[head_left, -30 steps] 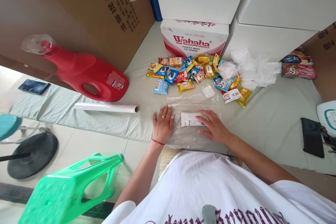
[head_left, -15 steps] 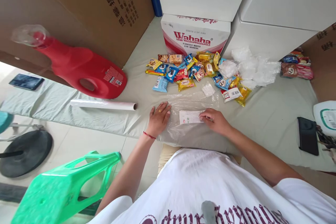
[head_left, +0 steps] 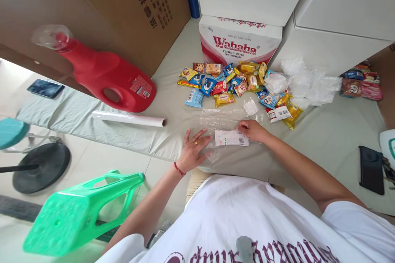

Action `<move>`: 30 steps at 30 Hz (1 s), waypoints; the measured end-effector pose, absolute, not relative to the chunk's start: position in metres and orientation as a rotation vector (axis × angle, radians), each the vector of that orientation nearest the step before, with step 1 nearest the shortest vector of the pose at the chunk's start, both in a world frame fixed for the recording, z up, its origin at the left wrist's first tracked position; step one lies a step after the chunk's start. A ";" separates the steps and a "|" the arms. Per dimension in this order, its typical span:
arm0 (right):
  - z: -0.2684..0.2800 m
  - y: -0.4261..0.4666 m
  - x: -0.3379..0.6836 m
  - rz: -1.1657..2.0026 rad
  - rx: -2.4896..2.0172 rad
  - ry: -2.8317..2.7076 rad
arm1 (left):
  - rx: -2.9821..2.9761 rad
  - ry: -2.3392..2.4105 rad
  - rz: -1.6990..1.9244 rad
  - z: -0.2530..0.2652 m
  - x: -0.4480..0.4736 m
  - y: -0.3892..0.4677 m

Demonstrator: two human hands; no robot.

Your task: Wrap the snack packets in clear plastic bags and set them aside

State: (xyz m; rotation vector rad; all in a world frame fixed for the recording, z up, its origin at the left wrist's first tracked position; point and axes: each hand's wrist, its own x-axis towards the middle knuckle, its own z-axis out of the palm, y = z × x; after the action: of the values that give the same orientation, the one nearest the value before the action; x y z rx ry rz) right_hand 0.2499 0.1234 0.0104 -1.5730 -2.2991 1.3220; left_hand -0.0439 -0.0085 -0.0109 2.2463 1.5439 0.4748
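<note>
A white snack packet point(head_left: 231, 138) with a small red logo and a barcode lies on a thin sheet of clear plastic wrap point(head_left: 216, 117) in front of me. My left hand point(head_left: 194, 148) is open, fingers spread, at the wrap's left side near the packet's left end. My right hand point(head_left: 251, 130) has its fingers pinched together at the packet's upper right edge. Whether those fingers also grip the wrap, I cannot tell. Beyond the packet is a crumpled bit of clear plastic point(head_left: 250, 107).
Several colourful wrapped snacks point(head_left: 220, 86) are heaped before a Wahaha carton point(head_left: 237, 45), with white plastic-wrapped bundles point(head_left: 311, 84) to their right. Leftward lie a white film roll point(head_left: 129, 118) and a red detergent bottle point(head_left: 114, 78). A black phone point(head_left: 371, 169) rests far right; a green stool point(head_left: 83, 213) stands below left.
My left hand has lifted its fingers apart and come nearer the packet. My right hand has shifted from the packet's right end to its upper edge, uncovering the barcode. The view has shifted slightly.
</note>
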 end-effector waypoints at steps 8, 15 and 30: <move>0.011 0.123 0.270 1.209 -1.704 -2.302 | 1.620 2.088 0.786 -0.027 -0.031 0.038; 0.034 0.138 0.257 0.432 -1.654 -2.581 | 1.418 2.635 0.944 -0.019 -0.050 0.044; 0.039 0.205 0.212 0.790 -1.358 -2.850 | 2.482 1.649 0.305 -0.003 0.042 0.043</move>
State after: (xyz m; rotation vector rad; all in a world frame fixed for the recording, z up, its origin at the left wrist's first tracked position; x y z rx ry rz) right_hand 0.2122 0.2051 0.0387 -1.3577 -2.8500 0.7899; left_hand 0.0421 0.0427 -0.0025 2.4816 1.6490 0.3053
